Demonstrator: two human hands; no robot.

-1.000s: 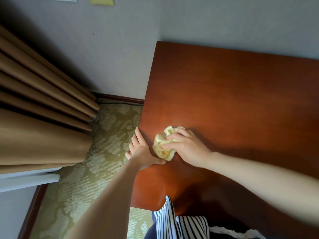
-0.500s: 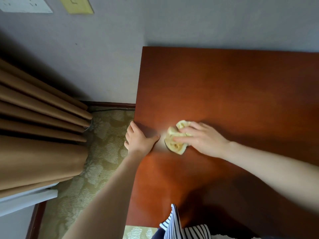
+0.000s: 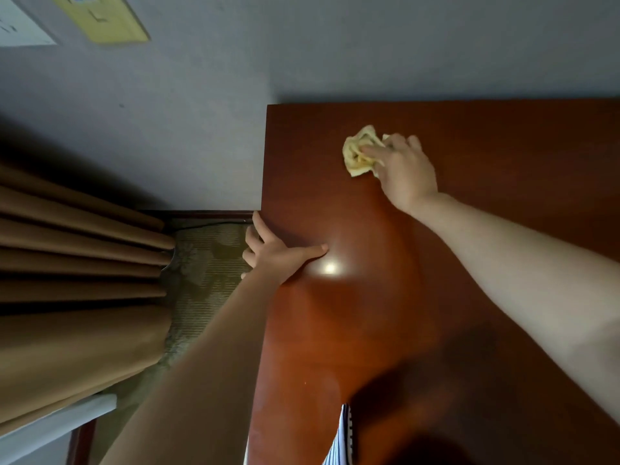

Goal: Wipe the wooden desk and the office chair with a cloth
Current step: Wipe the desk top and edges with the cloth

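With the fingers (image 3: 370, 151) of the right hand (image 3: 406, 172) clenched on the bunched cloth (image 3: 357, 156) beneath them, near the surface (image 3: 469, 263) far corner, and the left hand (image 3: 275, 255) resting spread on its edge, press evenly and wipe in overlapping strokes.

The left hand (image 3: 273, 255) and the right hand (image 3: 407, 172) were bare, and so were the left forearm (image 3: 208, 357) and the right forearm (image 3: 523, 263) up to the edge of view. Low down showed a striped garment (image 3: 342, 441), white with narrow dark blue stripes.
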